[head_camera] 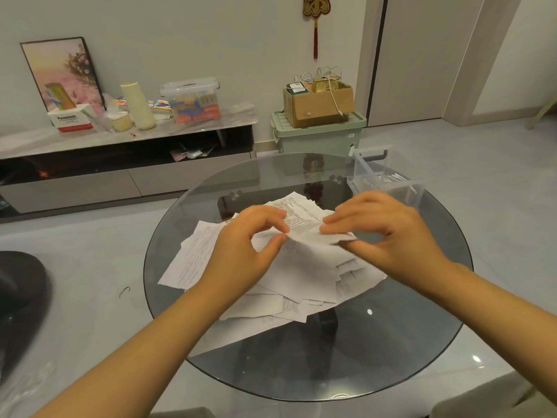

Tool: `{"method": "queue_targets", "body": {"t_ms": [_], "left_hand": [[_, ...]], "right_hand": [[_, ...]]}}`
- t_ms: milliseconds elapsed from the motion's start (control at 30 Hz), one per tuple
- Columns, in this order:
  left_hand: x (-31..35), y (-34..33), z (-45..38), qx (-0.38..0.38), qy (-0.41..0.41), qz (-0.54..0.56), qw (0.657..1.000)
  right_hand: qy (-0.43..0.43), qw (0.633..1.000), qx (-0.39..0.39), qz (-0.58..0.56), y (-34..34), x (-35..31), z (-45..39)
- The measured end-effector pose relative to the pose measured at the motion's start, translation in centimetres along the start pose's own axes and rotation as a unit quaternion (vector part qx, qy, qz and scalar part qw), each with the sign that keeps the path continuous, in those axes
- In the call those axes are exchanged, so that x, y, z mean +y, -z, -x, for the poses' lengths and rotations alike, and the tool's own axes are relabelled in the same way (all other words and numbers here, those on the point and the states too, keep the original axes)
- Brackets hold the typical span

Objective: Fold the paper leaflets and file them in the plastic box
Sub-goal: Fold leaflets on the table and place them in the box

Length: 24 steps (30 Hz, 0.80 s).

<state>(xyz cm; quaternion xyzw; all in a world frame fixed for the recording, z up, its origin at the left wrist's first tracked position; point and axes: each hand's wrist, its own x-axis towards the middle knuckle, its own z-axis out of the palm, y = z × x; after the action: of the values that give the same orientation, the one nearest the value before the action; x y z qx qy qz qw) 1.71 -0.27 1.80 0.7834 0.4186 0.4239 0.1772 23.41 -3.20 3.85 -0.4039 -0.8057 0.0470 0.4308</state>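
A loose pile of white printed leaflets [289, 285] lies on the round glass table [391, 342]. Above the pile I hold one leaflet [304, 229] between both hands. My left hand [250, 239] pinches its left edge between thumb and forefinger. My right hand [382, 233] pinches its right edge, fingers curled over the paper. The clear plastic box [388, 179] stands open at the table's far right, just behind my right hand, with a few folded papers inside.
A dark seat [21, 285] is at the left. Beyond the table are a low cabinet [126, 164] with clutter and a lidded clear tub [193, 101], and a green bin [319, 134] with a cardboard box [319, 107] on it.
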Motion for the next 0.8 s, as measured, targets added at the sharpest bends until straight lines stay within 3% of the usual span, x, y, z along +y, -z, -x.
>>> {"method": "queue_targets", "body": {"t_ms": [200,367,433,533,667,800], "left_hand": [[-2.0,0.8,1.7,-0.180,0.001,-0.100,0.979],[-2.8,1.0,3.1,-0.283,0.030,-0.168,0.944],[-2.8,0.9,3.5,-0.292,0.054,-0.144,0.944],[-2.5,0.5,4.0,-0.247,0.083,-0.078,0.962],[-2.0,0.0,4.1,-0.211,0.205,-0.034,0.955],[-1.8,-0.5,4.0,-0.195,0.203,-0.061,0.958]], "right_hand": [[0.075,0.984,-0.154,0.039,-2.6,-0.6,1.9],[-0.096,0.967,-0.235,-0.024,-3.7,-1.0,2.4],[-0.131,0.962,-0.239,-0.035,-3.9,-1.0,2.2],[-0.176,0.955,-0.237,-0.038,-4.1,-1.0,1.8],[-0.275,0.940,-0.191,-0.064,-4.3,-0.3,0.9],[-0.346,0.905,-0.248,-0.017,-4.4,0.8,0.8]]}}
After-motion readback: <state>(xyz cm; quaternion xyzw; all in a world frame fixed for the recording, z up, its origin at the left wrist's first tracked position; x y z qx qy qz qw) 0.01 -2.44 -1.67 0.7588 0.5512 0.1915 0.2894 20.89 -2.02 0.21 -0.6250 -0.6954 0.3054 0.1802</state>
